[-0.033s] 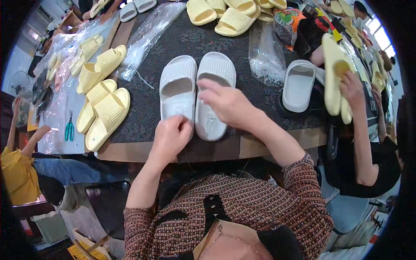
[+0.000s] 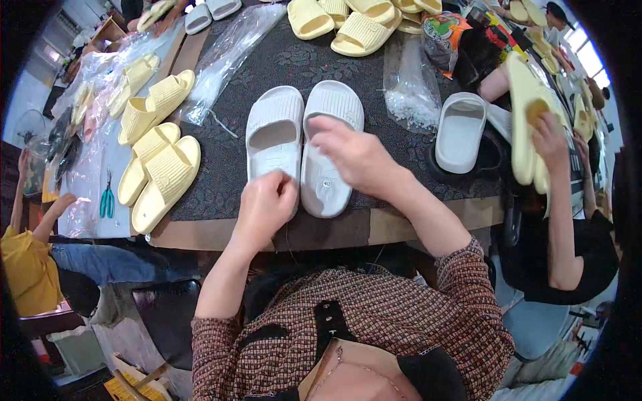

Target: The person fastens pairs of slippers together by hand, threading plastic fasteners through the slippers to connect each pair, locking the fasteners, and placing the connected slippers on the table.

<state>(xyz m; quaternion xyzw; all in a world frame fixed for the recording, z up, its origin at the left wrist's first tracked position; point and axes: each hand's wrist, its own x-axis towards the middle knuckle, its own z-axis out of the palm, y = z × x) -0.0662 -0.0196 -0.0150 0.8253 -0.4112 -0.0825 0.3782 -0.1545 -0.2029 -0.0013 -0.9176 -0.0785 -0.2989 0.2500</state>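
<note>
Two light grey slide slippers lie side by side before me, toes pointing away: the left slipper (image 2: 275, 127) and the right slipper (image 2: 328, 192). My left hand (image 2: 266, 207) is closed over the heel of the left slipper; its curled fingers hide whatever they grip. Over the middle of the right slipper hovers my right hand (image 2: 354, 157), fingers loosely stretched and apart, with nothing visible in them. That slipper's heel shows a small round size mark.
Cream slippers (image 2: 167, 174) lie at the left beside green-handled snips (image 2: 107, 197). Another grey slipper (image 2: 461, 134) rests on a dark object at the right. Plastic bags (image 2: 231, 60) and more cream slippers (image 2: 364, 30) lie farther back. At the right, a co-worker's hand (image 2: 552, 140) rubs cream slippers.
My right hand has shifted slightly, its fingers a little more spread. The co-worker's cream slippers have moved slightly right and down. My left hand stays at the heel.
</note>
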